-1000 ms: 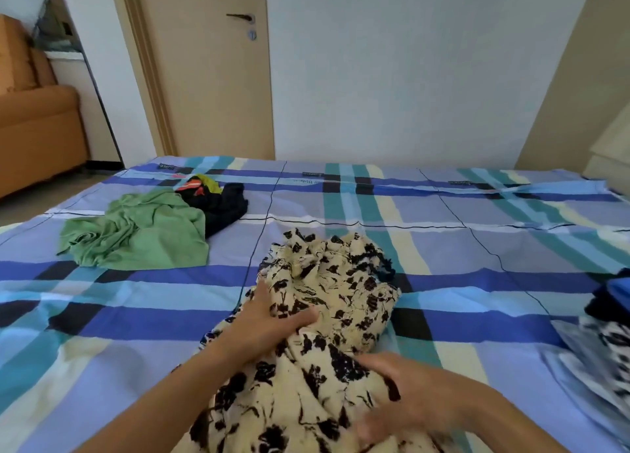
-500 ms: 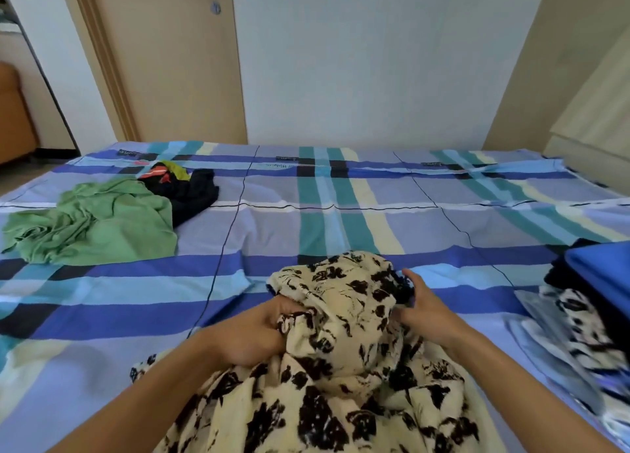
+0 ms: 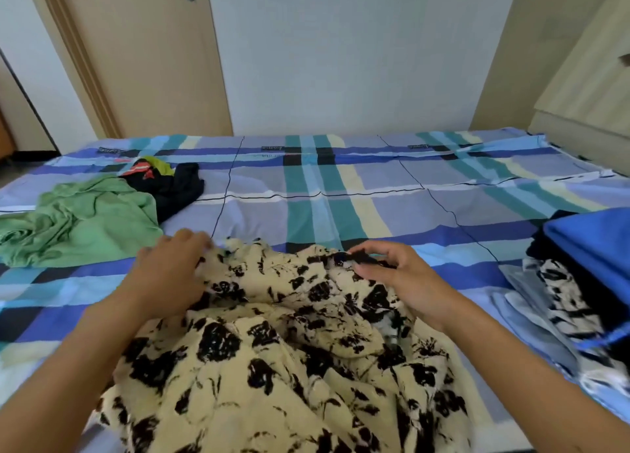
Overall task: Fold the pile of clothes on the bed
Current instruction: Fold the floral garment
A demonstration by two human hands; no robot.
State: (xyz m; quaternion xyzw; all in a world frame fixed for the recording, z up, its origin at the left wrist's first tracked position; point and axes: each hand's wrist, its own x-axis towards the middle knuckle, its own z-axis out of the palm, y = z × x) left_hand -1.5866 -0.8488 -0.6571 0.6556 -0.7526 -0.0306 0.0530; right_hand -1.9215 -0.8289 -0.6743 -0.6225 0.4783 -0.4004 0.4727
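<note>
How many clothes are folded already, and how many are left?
Some look done: a folded stack topped by a blue garment sits on the right. In hand: the left hand and right hand both grip the crumpled cream floral garment. Left: that one, plus the green garment and black garment lying unfolded far left.

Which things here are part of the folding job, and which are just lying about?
Job: cream floral garment, gripped by left hand and right hand; green garment and black garment, crumpled; folded stack at right.
Lying about: door, cabinet.
</note>
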